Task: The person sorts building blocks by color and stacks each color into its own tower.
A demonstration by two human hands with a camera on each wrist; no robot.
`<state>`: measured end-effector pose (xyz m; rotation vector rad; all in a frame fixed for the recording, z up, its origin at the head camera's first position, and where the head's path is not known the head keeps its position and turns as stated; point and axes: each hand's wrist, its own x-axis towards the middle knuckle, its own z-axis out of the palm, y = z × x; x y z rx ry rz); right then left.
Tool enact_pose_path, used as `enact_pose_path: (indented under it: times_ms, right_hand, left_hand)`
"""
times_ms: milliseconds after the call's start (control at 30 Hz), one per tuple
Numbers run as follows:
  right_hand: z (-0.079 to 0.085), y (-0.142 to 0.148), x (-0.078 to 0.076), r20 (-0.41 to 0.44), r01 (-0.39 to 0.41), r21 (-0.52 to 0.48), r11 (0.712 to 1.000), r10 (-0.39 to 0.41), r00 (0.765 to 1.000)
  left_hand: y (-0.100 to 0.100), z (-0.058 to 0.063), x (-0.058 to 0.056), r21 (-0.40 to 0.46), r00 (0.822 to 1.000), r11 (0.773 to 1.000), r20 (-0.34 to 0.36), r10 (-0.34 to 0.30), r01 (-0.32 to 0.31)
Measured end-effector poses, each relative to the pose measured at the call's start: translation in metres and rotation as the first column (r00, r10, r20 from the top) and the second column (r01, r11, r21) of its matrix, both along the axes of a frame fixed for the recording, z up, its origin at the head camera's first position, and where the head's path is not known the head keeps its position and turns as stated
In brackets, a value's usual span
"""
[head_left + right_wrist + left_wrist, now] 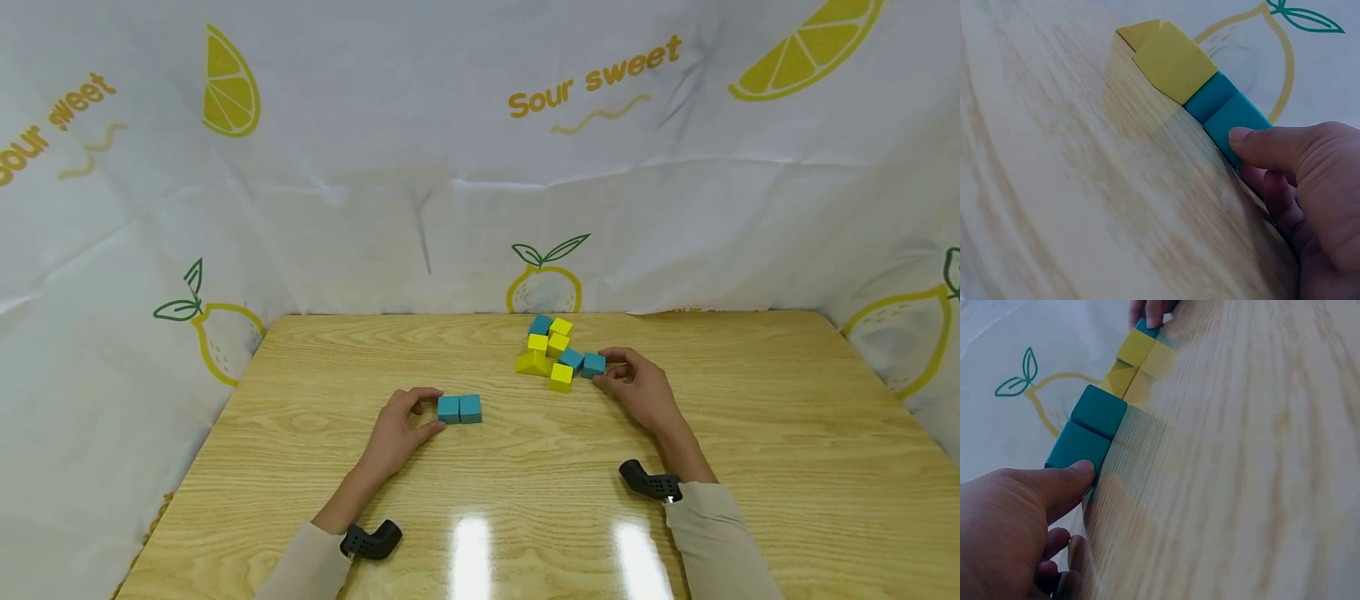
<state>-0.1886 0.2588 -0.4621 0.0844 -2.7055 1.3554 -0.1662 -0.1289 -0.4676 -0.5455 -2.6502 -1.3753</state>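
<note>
My left hand (pixel 393 433) pinches a blue cube (pixel 447 410) between thumb and fingers, left of the table's middle. Against that cube's right side sits a second blue cube (pixel 470 408). Farther back on the right, my right hand (pixel 641 390) grips another blue cube (pixel 593 365) at its right end; the right wrist view shows the thumb on its near face. Just left of this cube is a turned blue block (pixel 571 359), beside a yellow cube (pixel 561 378) and a yellow triangular block (pixel 532 363).
More yellow cubes (pixel 558 345) and a blue block (pixel 540 324) cluster toward the back of the wooden table (pixel 337 358). A white cloth (pixel 360 233) printed with lemons hangs behind and along the sides. Black wrist cameras (pixel 372 540) sit on both wrists.
</note>
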Motion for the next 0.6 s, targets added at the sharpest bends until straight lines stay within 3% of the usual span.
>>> enact_pose_path:
  times_ms: [600]
  right_hand:
    - [0.0034, -0.0009, 0.0040, -0.034, 0.006, -0.046, 0.999, -0.008, 0.999]
  left_hand:
    - [-0.0004, 0.0005, -0.0005, 0.014, 1.000, 1.000, -0.010, -0.001, 0.001]
